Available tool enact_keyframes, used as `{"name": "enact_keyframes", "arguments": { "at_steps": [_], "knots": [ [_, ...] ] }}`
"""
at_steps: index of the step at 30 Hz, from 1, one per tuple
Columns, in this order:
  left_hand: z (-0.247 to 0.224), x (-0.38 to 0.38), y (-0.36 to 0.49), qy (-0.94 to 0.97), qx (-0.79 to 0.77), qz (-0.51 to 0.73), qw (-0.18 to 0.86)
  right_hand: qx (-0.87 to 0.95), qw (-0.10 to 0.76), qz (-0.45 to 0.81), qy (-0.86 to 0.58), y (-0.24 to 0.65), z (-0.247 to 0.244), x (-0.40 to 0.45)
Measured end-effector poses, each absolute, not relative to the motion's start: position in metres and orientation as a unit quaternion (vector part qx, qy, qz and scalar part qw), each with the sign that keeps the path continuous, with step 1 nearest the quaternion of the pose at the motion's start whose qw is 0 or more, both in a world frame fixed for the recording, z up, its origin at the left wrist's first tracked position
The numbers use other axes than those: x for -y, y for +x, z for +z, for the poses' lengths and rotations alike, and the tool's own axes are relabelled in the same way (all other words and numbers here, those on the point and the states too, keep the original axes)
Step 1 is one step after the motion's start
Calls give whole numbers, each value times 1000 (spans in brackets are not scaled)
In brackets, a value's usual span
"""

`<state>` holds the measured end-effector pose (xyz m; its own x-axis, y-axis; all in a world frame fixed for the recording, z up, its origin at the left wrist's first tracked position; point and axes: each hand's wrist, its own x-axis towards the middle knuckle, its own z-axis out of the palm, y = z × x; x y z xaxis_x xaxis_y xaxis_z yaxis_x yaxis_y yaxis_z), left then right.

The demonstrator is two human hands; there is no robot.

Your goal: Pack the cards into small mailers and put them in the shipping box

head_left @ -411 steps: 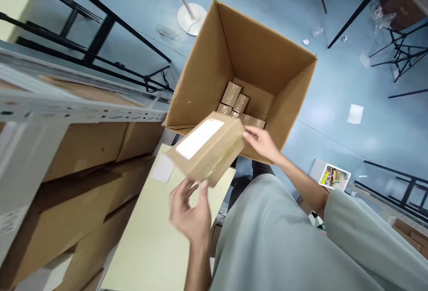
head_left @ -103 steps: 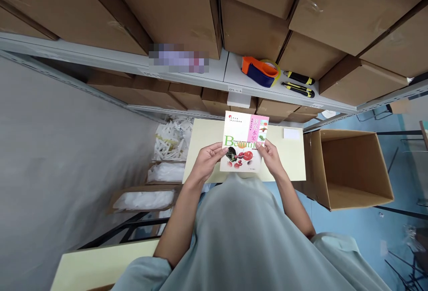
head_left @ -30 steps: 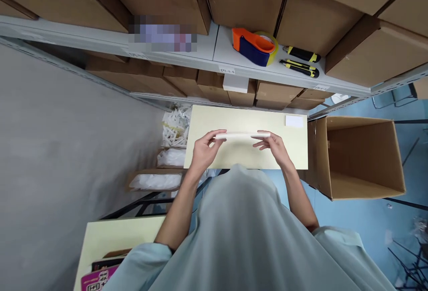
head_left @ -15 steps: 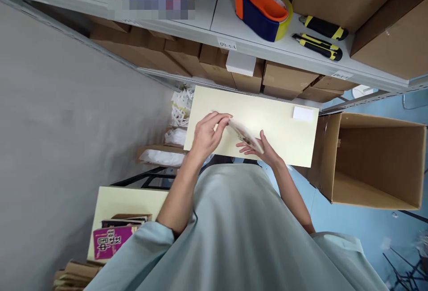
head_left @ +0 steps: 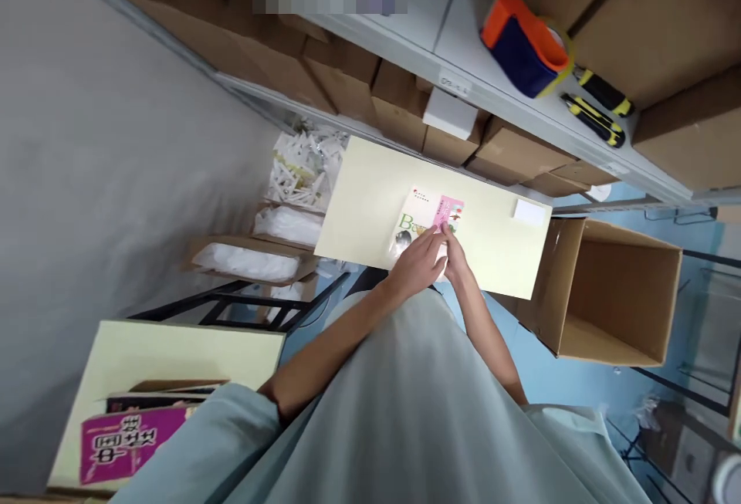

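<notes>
A book [head_left: 410,220] with a white and pink cover, green lettering and small pictures lies face up over the pale yellow table [head_left: 492,245], near its front edge. My left hand [head_left: 417,261] is on the book's lower part, its fingers pressed together and pointing right. Close against it, my right hand [head_left: 455,255] grips the book's lower right side, fingers curled and thumb up. The fingertips of both hands meet over the cover and hide its lower right part. A small white card [head_left: 529,211] rests at the table's right end.
An open cardboard box [head_left: 622,295] stands right of the table. On the shelf [head_left: 463,25] ahead are a tape dispenser [head_left: 524,49], two cutters [head_left: 593,120] and boxes. White packing material [head_left: 304,164] is at the left. A side table [head_left: 174,346] at lower left holds a magenta book [head_left: 130,442].
The book, tilted between my hands before, now shows its cover flat. My left hand has moved right and down, next to my right hand. The view has turned and shifted.
</notes>
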<state>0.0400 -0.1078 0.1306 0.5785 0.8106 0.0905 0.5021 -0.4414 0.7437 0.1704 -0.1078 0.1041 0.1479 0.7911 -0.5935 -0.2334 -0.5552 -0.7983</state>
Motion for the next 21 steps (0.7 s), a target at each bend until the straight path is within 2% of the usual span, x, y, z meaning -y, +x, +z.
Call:
{"name": "enact_keyframes", "arguments": {
  "at_steps": [4, 9, 13, 18, 21],
  "knots": [
    [98, 81, -19, 781, -479, 214, 340, 185, 441, 589, -652, 133, 77, 64],
    [45, 61, -86, 735, -548, 177, 359, 239, 394, 559, -689, 92, 27, -1],
    [17, 61, -121, 706, -552, 174, 408, 261, 364, 493, -746, 70, -7, -19],
    [-3, 62, -177, 635, -562, 249, 468, 335, 270, 291, -854, 55, -1, -4],
    [-21, 63, -226, 530, -641, 317, 456, 461, 245, 209, -827, 24, 21, 0]
  ]
}}
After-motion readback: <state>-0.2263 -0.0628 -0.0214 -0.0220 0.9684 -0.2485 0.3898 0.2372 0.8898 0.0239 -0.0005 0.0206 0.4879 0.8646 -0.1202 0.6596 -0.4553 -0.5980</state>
